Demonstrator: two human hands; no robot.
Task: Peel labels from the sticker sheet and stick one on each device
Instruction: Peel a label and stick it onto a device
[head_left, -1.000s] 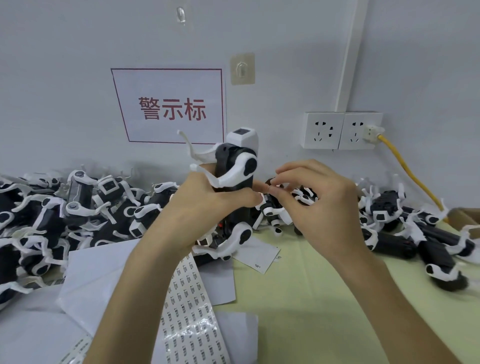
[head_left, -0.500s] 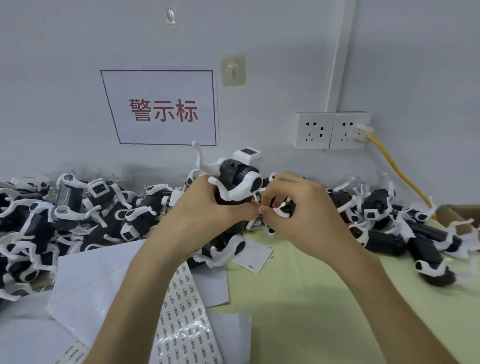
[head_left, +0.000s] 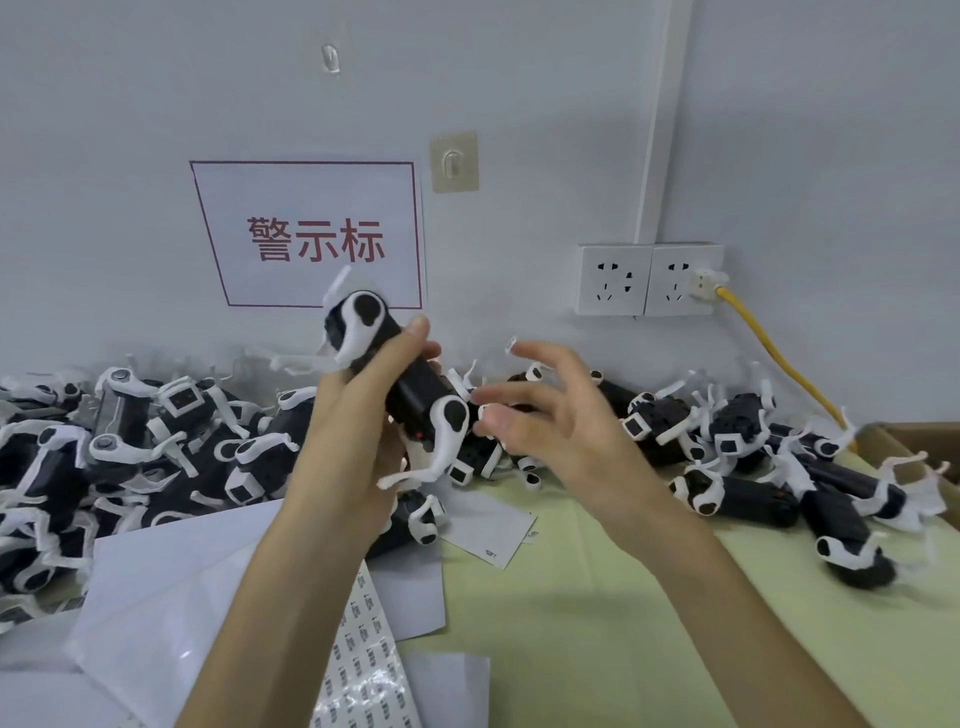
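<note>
Paper (head_left: 171, 587) is strewn in white sheets over the near left of the desk (head_left: 597, 623), whose surface is seen to be a pale yellow-green. Among those sheets the sticker sheet (head_left: 363, 660) is laid, printed with rows of small labels, and it is partly hidden by the left forearm (head_left: 260, 597). Along the back of the desk a left pile (head_left: 130, 426) and a right pile (head_left: 753, 457) of black-and-white devices are heaped, the latter reaching to a cardboard box (head_left: 914, 441) at the right edge.

One device (head_left: 421, 389) is held up above the desk, tilted, between the two piles. It is gripped round its black body by the left hand (head_left: 353, 431), with fingers and thumb curled about it. The right hand (head_left: 561, 421) is held just beside it with fingers spread and loosely bent, and nothing is gripped by it. Whether its fingertips touch the device cannot be told.

The desk is backed by a pale grey wall (head_left: 156, 104). A white sign (head_left: 311, 234) with a red border and red characters is fixed to it, with an adhesive hook (head_left: 453, 162) beside the sign's upper right corner and a second, clear hook (head_left: 330, 56) higher up. Two sockets (head_left: 649, 279) are mounted to the right, below a white conduit (head_left: 657, 119), and a plug (head_left: 704, 283) with a yellow cable (head_left: 769, 358) is seated in the right one.
</note>
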